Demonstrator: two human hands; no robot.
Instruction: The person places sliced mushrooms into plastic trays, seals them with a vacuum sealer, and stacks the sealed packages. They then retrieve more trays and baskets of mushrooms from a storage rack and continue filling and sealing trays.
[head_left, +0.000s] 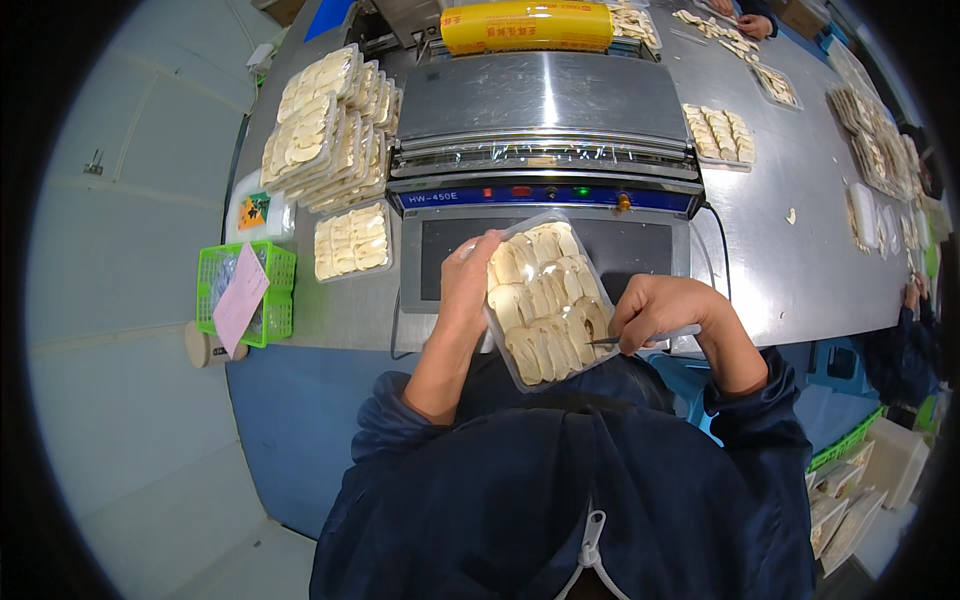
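Note:
My left hand (469, 281) grips the upper left edge of a clear plastic tray (517, 379), which is tilted in front of me. Pale sliced pieces, apparently mushroom, fill it in rows (551, 289). A pointed tool with a grey handle, seemingly tweezers (671, 332), is pinched in my right hand (649, 315); its dark tip touches the slices near the tray's lower right side. Behind the tray stands a film wrapping machine (544, 196) with a roll of yellow-wrapped cling film (527, 26) at its back. Whether film covers the held tray, I cannot tell.
Stacked filled trays (322, 135) stand left of the machine, with a single tray (352, 240) nearer me. A green basket (281, 292) sits at the table's left edge. Another filled tray (718, 136) lies right. Co-workers' hands (754, 26) show at the top right and far right; a black cable (724, 240) runs beside the machine.

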